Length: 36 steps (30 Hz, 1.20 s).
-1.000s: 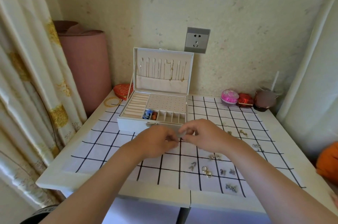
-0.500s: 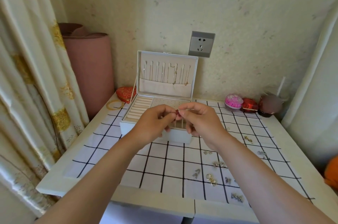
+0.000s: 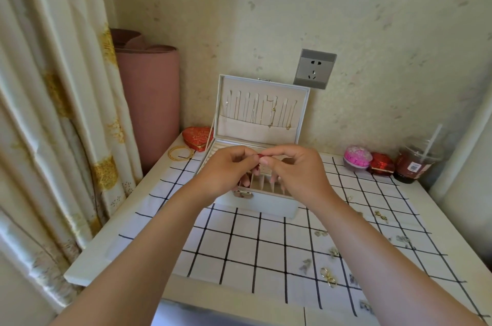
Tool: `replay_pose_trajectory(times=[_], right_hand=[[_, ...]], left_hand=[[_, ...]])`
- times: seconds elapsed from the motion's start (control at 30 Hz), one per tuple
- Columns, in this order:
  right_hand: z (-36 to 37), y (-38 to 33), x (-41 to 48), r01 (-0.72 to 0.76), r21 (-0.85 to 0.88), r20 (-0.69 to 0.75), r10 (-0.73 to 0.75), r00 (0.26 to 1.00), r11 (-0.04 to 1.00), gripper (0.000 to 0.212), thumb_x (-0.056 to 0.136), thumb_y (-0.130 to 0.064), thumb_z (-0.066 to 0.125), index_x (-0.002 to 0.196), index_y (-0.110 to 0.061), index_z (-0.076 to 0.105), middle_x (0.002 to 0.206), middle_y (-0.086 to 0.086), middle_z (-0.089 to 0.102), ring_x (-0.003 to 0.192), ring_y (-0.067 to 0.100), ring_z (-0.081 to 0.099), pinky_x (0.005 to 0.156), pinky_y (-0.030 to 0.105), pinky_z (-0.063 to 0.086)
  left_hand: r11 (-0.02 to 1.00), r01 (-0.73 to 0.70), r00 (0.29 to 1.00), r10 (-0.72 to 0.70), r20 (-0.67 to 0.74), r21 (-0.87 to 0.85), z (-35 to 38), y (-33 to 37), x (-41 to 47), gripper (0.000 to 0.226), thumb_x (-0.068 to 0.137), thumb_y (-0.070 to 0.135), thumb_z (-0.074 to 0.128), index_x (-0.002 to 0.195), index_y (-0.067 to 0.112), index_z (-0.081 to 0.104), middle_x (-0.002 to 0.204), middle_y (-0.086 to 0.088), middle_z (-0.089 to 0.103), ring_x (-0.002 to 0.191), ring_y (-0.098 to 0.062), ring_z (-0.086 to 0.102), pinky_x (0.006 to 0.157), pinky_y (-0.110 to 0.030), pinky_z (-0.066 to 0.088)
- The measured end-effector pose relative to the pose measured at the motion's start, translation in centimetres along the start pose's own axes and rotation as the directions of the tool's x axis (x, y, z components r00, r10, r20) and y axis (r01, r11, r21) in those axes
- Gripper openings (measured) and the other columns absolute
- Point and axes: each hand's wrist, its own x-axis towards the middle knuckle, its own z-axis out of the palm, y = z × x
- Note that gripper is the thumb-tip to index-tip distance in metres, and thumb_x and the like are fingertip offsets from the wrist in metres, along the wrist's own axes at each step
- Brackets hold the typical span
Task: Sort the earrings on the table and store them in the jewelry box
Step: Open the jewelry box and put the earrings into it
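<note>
The earring (image 3: 259, 156) looks tiny, light and easy to drop. The left hand (image 3: 226, 171) and right hand (image 3: 296, 173) both pinch its red part with their fingers (image 3: 275, 157), over the jewelry box (image 3: 257, 201).

No readable text, drink cup (image 3: 412, 165) label too blurred

Our 2 hands, left hand (image 3: 226, 173) and right hand (image 3: 299, 175), pinch a red earring (image 3: 260, 156) over the jewelry box (image 3: 263, 203), blocking its tray; its upright lid (image 3: 262, 129) walls the back. We find room on the checked cloth (image 3: 239, 243) in front (loose earrings (image 3: 328, 276) dot its right side).
</note>
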Motion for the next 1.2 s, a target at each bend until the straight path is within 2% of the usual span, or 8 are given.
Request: replay_pose_trajectory(times=[0.1,0.23,0.33,0.43,0.57,0.97,1.1,1.2], right_hand=[[0.6,0.1,1.7,0.056,-0.034,0.004,-0.055,0.998,0.998,0.010,0.088,-0.015,0.075,0.094,-0.021,0.079,0.077,-0.007,0.075,0.052,0.017,0.064,0.049,0.026,0.052],[1.7,1.7,4.1,0.150,-0.290,0.036,-0.146,0.989,0.945,0.011,0.089,-0.021,0.073,0.097,-0.027,0.078,0.084,-0.020,0.071,0.076,-0.006,0.063,0.069,0.014,0.049],[2.7,2.9,5.0,0.164,-0.430,0.082,-0.143,0.986,0.888,0.011,0.089,-0.022,0.072,0.096,-0.028,0.078,0.081,-0.024,0.066,0.074,-0.016,0.058,0.070,0.006,0.041],[3.6,3.7,5.9,0.174,-0.523,0.098,-0.144,0.985,0.834,0.010,0.089,-0.025,0.071,0.095,-0.029,0.078,0.086,-0.019,0.071,0.083,-0.004,0.064,0.076,0.021,0.052],[4.5,4.0,6.7,0.212,-0.631,0.167,-0.136,0.977,0.747,0.009,0.089,-0.029,0.070,0.095,-0.031,0.078,0.091,-0.015,0.073,0.082,0.003,0.064,0.074,0.031,0.055],[5.1,4.4,6.9,0.374,-0.678,0.267,-0.262,0.927,0.633,0.002,0.086,-0.025,0.075,0.084,-0.024,0.077,0.086,-0.010,0.068,0.075,0.011,0.062,0.069,0.033,0.054],[5.0,3.9,7.2,0.355,-0.688,0.333,-0.159,0.929,0.633,0.009,0.090,-0.027,0.069,0.093,-0.031,0.076,0.093,-0.014,0.067,0.082,0.009,0.062,0.067,0.027,0.048],[4.3,3.6,7.5,0.278,-0.642,0.370,-0.029,0.928,0.714,0.018,0.095,-0.023,0.062,0.108,-0.031,0.072,0.104,-0.013,0.068,0.093,0.009,0.062,0.080,0.031,0.050]], left_hand=[[1.000,0.010,0.997,-0.009,-0.072,0.005,-1.4,0.1,0.7,0.019,0.098,0.027,0.058,0.096,0.013,0.072,0.077,0.006,0.069,0.057,-0.011,0.056,0.048,-0.018,0.042],[0.997,0.083,0.958,-0.080,-0.274,-0.001,-3.7,-0.4,1.9,0.023,0.099,0.026,0.053,0.094,0.019,0.075,0.075,0.005,0.065,0.052,-0.008,0.051,0.047,-0.017,0.040],[0.984,0.161,0.947,-0.177,-0.267,-0.082,-4.6,-0.7,2.4,0.025,0.099,0.025,0.050,0.101,0.016,0.074,0.082,0.000,0.063,0.056,-0.010,0.051,0.049,-0.020,0.040],[0.984,0.156,0.964,-0.169,-0.204,-0.082,-4.9,-0.9,2.5,0.023,0.101,0.024,0.051,0.113,0.020,0.070,0.094,0.001,0.064,0.060,-0.008,0.055,0.051,-0.019,0.043],[0.997,0.081,0.975,-0.079,-0.208,0.003,-5.0,-1.5,3.2,0.028,0.100,0.019,0.053,0.126,0.022,0.064,0.097,0.007,0.069,0.056,-0.003,0.057,0.050,-0.016,0.044],[1.000,0.019,0.957,-0.022,-0.288,-0.015,-4.8,-2.5,3.2,0.012,0.095,0.022,0.063,0.104,0.022,0.071,0.092,0.006,0.074,0.053,0.001,0.059,0.047,-0.008,0.042],[1.000,0.013,0.950,-0.019,-0.312,-0.021,-4.7,-2.6,3.2,0.016,0.095,0.020,0.064,0.109,0.021,0.071,0.092,0.005,0.074,0.054,0.001,0.058,0.048,-0.008,0.042],[0.999,0.017,0.949,-0.027,-0.314,-0.034,-4.4,-2.7,3.2,0.020,0.094,0.019,0.065,0.113,0.020,0.071,0.094,0.005,0.074,0.052,0.003,0.059,0.049,-0.007,0.043]])
